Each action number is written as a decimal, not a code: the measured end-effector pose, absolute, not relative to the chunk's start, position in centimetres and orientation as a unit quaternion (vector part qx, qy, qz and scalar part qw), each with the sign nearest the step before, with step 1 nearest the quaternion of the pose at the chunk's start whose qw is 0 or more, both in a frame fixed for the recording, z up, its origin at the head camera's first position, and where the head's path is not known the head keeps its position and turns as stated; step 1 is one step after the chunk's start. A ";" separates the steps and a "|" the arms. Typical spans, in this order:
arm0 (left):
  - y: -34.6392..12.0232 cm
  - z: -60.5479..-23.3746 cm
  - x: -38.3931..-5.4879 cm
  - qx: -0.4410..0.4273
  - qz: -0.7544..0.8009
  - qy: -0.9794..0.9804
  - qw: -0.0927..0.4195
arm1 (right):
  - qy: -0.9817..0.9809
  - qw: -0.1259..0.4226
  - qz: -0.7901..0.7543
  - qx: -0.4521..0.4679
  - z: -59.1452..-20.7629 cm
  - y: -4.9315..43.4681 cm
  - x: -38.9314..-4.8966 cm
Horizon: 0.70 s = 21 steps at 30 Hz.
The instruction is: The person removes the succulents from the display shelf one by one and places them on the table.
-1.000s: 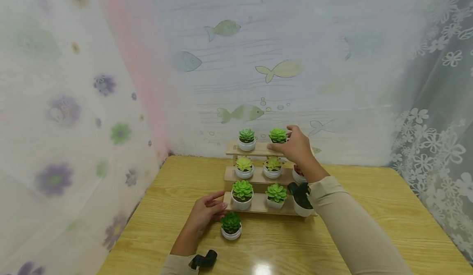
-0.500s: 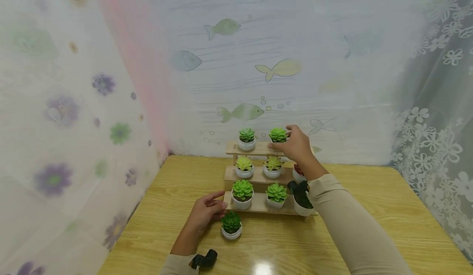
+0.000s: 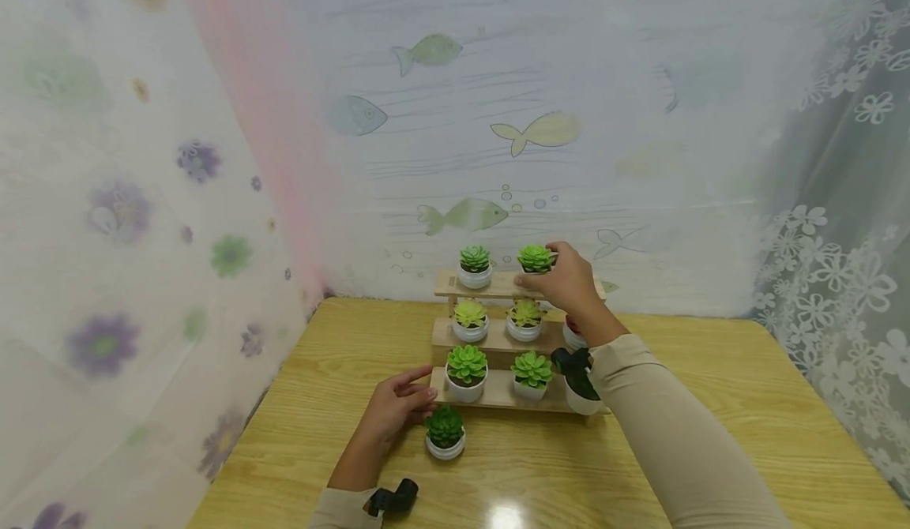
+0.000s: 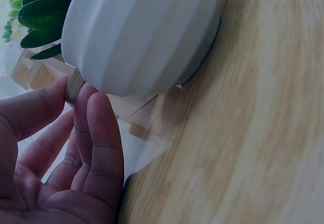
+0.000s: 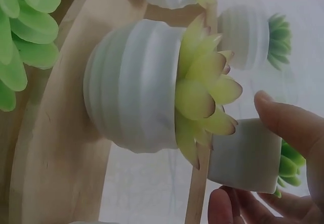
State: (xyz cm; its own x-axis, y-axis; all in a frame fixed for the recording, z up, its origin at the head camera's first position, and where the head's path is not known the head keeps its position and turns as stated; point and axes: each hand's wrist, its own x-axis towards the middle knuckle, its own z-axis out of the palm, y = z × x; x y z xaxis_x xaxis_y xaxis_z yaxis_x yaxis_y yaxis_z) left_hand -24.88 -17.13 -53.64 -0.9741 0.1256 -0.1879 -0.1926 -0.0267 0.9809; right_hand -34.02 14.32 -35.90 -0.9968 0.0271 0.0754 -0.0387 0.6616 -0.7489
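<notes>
A three-tier wooden plant stand (image 3: pixel 499 387) holds potted succulents on every shelf. On the top shelf my right hand (image 3: pixel 571 283) grips a bright green succulent (image 3: pixel 535 259) by its white pot. The right wrist view shows that squarish pot (image 5: pixel 245 155) between thumb and fingers, at the shelf's edge. My left hand (image 3: pixel 392 409) pinches the left end of the bottom shelf; in the left wrist view the board's end (image 4: pixel 75 85) sits between thumb and fingertips. A dark green succulent (image 3: pixel 445 433) in a white ribbed pot stands on the table, in front of that hand.
Another succulent (image 3: pixel 475 267) shares the top shelf. Yellow-green ones (image 3: pixel 470 322) stand on the middle shelf, and my right forearm partly covers a red plant (image 3: pixel 574 332) there. The wooden table (image 3: pixel 341 339) meets a fish-patterned curtain (image 3: pixel 426 158) behind.
My right hand has shifted very slightly left at the top-shelf pot. The left hand and the plants stay where they were.
</notes>
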 end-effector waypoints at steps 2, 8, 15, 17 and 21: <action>-17.2 -53.7 -24.9 -0.024 0.716 0.688 0.112 | -0.911 0.043 0.410 0.003 -36.0 14.3 -34.1; -17.2 -53.8 -25.0 -0.025 0.717 0.688 0.111 | -0.914 0.053 0.403 0.007 -36.3 14.4 -34.2; -17.3 -53.8 -25.0 -0.018 0.715 0.690 0.113 | -0.910 0.056 0.411 0.005 -36.0 14.4 -33.8; -17.3 -53.8 -25.0 -0.016 0.714 0.690 0.112 | -0.909 0.058 0.412 0.006 -35.8 14.4 -33.7; -17.3 -53.7 -24.9 -0.016 0.714 0.691 0.111 | -0.909 0.064 0.413 0.009 -35.5 14.4 -33.5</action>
State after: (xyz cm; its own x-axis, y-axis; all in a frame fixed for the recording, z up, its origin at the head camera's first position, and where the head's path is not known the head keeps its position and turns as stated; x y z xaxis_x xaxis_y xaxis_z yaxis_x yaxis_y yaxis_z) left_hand -24.93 -17.29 -53.72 -0.9746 0.1370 -0.1771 -0.1815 -0.0208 0.9832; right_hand -33.46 14.43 -35.49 -0.9916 0.0363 0.1242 -0.0696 0.6595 -0.7485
